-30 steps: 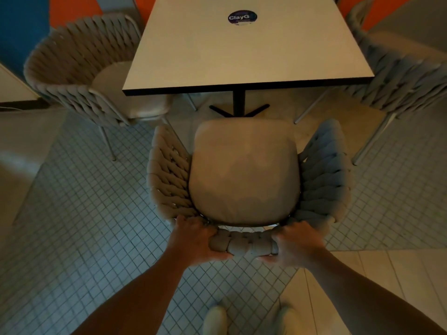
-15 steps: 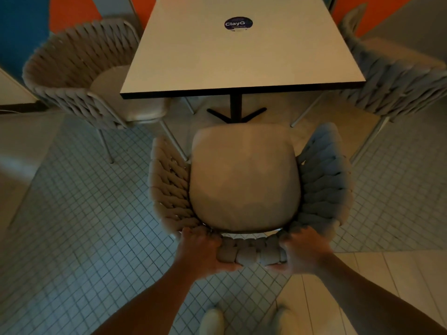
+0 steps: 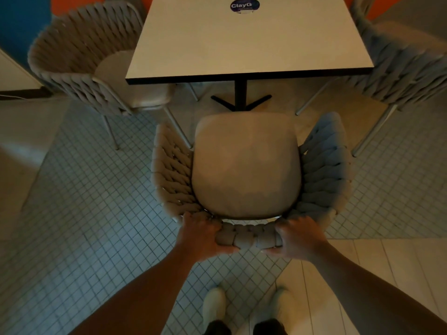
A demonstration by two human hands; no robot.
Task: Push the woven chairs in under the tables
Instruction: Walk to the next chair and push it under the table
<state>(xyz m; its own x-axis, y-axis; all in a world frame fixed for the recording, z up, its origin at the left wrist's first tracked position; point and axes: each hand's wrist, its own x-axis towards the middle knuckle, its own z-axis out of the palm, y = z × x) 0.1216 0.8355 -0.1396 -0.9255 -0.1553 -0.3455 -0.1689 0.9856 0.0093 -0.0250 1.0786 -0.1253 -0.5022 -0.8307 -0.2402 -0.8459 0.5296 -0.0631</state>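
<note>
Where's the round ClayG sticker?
In the head view, the sticker sits at top centre, on the far part of the table, straight ahead of the middle chair.

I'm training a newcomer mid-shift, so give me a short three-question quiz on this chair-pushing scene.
1. Which part of the grey woven chair with the beige seat cushion do the left hand and right hand grip? A) armrests B) top of the backrest C) legs
2. Fill in: the round dark sticker on the white square table reads ___.
3. True or false: that chair's seat is fully under the table.
Key: 1 B; 2 ClayG; 3 false.
</note>
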